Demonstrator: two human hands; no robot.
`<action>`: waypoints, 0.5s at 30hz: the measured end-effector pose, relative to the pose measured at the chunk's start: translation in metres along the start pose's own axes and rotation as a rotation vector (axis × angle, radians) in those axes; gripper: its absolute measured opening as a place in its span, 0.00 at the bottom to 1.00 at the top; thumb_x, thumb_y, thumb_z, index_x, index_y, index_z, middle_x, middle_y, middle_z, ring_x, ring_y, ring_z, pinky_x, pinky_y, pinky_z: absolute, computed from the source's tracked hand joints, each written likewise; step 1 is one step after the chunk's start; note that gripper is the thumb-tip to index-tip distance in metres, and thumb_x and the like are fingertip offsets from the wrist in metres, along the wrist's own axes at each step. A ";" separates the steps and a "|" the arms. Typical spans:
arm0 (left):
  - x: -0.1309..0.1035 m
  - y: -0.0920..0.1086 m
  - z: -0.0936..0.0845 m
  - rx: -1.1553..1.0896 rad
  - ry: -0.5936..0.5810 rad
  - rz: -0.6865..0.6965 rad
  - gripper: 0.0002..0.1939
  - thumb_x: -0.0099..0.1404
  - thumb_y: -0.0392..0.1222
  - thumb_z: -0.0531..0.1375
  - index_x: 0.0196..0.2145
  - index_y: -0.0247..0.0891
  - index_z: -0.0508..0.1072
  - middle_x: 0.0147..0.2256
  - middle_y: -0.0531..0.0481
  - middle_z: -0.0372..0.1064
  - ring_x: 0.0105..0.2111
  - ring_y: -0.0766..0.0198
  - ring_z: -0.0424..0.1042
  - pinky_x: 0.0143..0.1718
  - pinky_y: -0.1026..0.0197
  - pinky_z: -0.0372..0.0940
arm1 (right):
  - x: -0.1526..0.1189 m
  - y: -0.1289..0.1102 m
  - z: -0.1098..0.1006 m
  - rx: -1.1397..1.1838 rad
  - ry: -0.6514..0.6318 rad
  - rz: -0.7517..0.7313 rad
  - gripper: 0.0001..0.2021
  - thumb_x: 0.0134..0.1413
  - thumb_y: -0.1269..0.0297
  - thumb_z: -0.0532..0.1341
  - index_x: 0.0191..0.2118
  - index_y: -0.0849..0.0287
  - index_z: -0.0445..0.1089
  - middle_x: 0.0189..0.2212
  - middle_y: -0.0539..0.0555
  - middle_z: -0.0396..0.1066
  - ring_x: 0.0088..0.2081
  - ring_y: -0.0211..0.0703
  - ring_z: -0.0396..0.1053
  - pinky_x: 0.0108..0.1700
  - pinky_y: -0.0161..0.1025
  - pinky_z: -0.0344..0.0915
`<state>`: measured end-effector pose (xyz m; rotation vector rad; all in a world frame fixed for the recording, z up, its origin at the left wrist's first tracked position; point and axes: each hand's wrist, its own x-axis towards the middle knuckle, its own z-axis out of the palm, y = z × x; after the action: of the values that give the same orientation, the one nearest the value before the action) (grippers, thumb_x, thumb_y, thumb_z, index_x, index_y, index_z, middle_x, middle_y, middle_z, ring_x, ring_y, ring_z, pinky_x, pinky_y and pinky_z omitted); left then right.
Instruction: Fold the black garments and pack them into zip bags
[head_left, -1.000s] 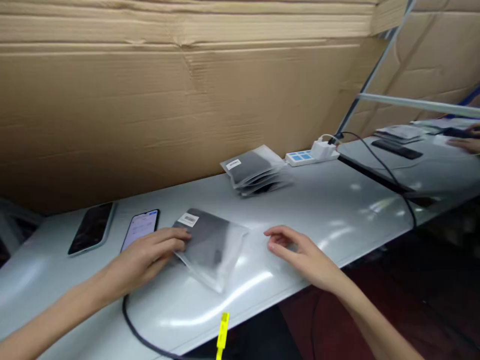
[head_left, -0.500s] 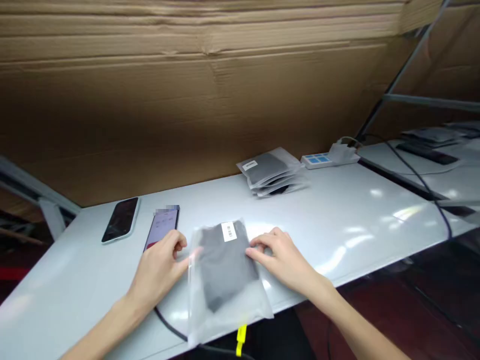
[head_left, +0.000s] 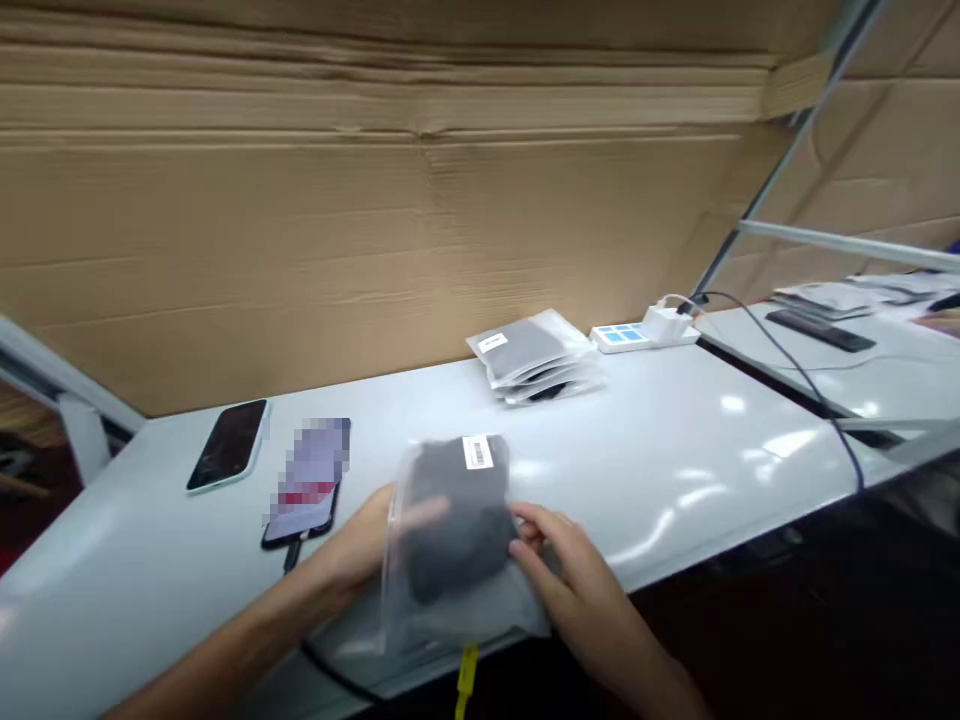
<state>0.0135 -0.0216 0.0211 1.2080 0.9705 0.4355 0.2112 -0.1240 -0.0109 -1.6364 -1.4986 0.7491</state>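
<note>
A frosted clear plastic bag lies at the table's front edge with a dark, flat item inside and a white barcode label near its top. My left hand grips the bag's left side. One finger reaches across the dark item, hazy and blurred; whether it is under the film or on top I cannot tell. At the right side, my right hand pinches the bag between thumb and fingers. A yellow tag hangs below the bag's lower edge.
Left of the bag lie a phone with a lit screen, plugged into a black cable, and a dark-screened phone. Similar bags are stacked at the back, beside a white power strip. A cardboard wall stands behind.
My left hand has slid further right over or into the bag. My right hand has come lower along its right edge. The view has shifted slightly.
</note>
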 end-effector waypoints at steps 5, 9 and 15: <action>0.001 0.006 -0.006 0.041 -0.028 -0.050 0.24 0.56 0.51 0.67 0.46 0.35 0.72 0.28 0.55 0.67 0.21 0.73 0.56 0.17 0.70 0.48 | -0.002 0.007 -0.019 0.108 0.092 0.155 0.16 0.57 0.53 0.56 0.45 0.53 0.74 0.35 0.54 0.75 0.38 0.47 0.71 0.40 0.41 0.69; -0.007 0.012 -0.021 0.126 -0.186 -0.083 0.21 0.56 0.48 0.67 0.45 0.37 0.72 0.32 0.53 0.65 0.24 0.72 0.57 0.18 0.71 0.46 | 0.004 0.018 -0.046 0.014 0.218 0.154 0.17 0.53 0.49 0.57 0.42 0.54 0.74 0.35 0.55 0.76 0.37 0.49 0.71 0.37 0.41 0.69; -0.012 0.000 -0.034 0.155 -0.167 -0.105 0.23 0.56 0.51 0.66 0.45 0.37 0.69 0.26 0.57 0.60 0.18 0.75 0.52 0.15 0.70 0.44 | 0.016 0.062 -0.118 -0.239 0.438 0.213 0.18 0.40 0.46 0.58 0.31 0.54 0.74 0.31 0.58 0.77 0.31 0.52 0.72 0.32 0.46 0.69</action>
<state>-0.0209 -0.0110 0.0249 1.3042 0.9313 0.1759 0.3454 -0.1263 -0.0003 -2.0071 -1.1430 0.2942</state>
